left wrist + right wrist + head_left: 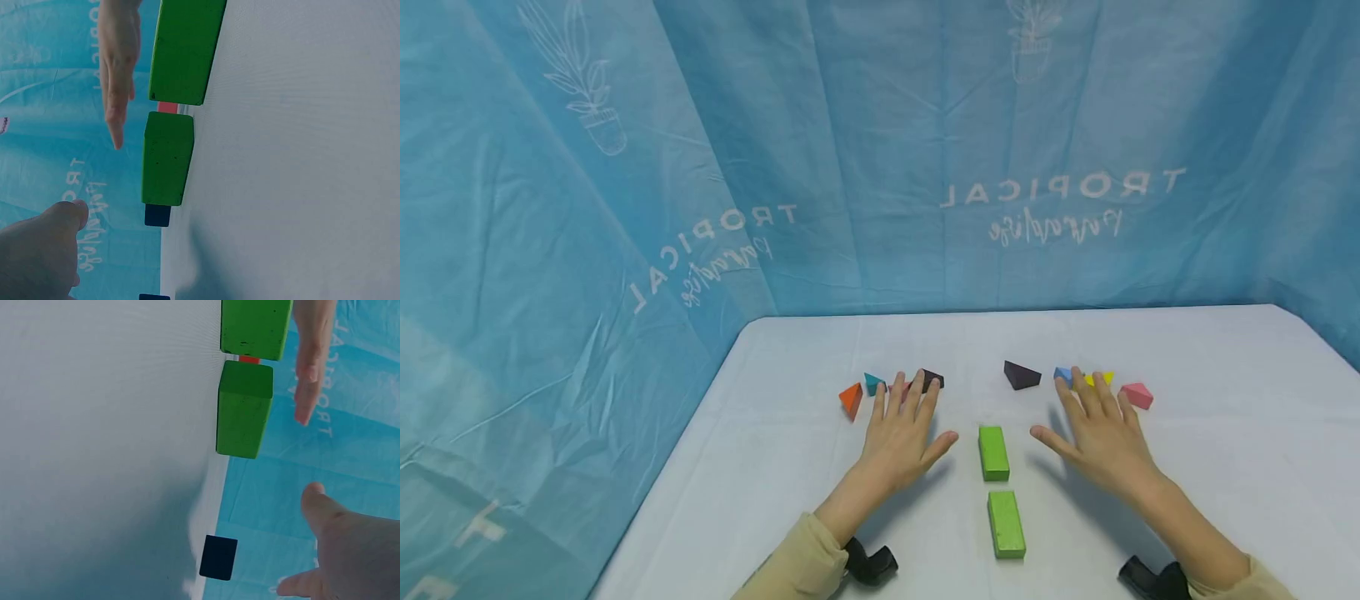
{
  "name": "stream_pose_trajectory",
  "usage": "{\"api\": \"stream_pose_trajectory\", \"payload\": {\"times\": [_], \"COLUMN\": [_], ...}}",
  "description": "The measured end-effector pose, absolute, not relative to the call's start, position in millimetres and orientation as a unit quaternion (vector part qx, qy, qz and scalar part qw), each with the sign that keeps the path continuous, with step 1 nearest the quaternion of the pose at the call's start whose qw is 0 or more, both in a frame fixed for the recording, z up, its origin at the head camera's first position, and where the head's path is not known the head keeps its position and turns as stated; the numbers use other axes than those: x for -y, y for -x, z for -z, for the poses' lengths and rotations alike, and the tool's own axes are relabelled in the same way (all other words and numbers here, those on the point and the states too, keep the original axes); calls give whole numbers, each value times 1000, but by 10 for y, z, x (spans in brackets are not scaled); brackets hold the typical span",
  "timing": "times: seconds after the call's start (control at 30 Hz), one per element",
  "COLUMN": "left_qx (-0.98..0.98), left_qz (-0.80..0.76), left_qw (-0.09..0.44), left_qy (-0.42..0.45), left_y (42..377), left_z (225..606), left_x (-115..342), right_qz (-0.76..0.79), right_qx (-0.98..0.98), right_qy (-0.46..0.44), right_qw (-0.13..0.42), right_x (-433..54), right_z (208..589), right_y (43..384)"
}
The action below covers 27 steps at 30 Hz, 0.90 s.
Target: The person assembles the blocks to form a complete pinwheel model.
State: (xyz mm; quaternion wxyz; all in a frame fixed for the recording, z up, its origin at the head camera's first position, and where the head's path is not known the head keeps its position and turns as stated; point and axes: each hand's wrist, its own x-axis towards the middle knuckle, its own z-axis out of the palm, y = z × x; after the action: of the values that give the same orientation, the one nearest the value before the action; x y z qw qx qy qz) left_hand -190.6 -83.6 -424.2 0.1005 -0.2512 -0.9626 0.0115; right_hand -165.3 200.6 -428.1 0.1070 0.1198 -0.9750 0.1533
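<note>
Both hands hover palm down over the white table with fingers spread, holding nothing. My left hand (898, 442) is left of two green blocks; its fingertips overlap a black block (933, 380) and a mostly hidden pink piece in the head view. Beside them lie a teal block (873, 383) and an orange block (851, 401). My right hand (1105, 442) is on the other side, its fingers partly covering a blue block (1063, 374) and a yellow block (1102, 379). The far green block (993, 453) and near green block (1007, 525) lie in line between the hands.
A second black block (1022, 375) lies beyond the green pair, and a pink block (1137, 395) sits at the right end of the row. The white table (760, 467) meets a blue printed curtain (880, 167) behind and at the left. Black straps circle both wrists.
</note>
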Motion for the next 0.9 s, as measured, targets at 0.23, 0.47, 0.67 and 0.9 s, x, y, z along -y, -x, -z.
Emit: {"api": "stream_pose_trajectory", "payload": {"times": [0.23, 0.47, 0.67, 0.9], "left_qx": [964, 912, 816, 783], "left_qz": [0, 184, 370, 434], "left_qw": [89, 100, 104, 94], "left_qy": [249, 353, 431, 435], "left_y": [1927, 1792, 1463, 1234], "left_z": [4220, 4156, 4350, 4621], "left_x": [842, 812, 699, 571], "right_qz": [-174, -305, -518, -656], "right_qx": [970, 931, 829, 732], "right_qy": [-128, -176, -210, -173], "right_qw": [108, 94, 20, -66], "right_x": [-2000, -1971, -1943, -1851], "right_z": [4265, 4186, 4151, 4296], "right_y": [1667, 1671, 1718, 1789]}}
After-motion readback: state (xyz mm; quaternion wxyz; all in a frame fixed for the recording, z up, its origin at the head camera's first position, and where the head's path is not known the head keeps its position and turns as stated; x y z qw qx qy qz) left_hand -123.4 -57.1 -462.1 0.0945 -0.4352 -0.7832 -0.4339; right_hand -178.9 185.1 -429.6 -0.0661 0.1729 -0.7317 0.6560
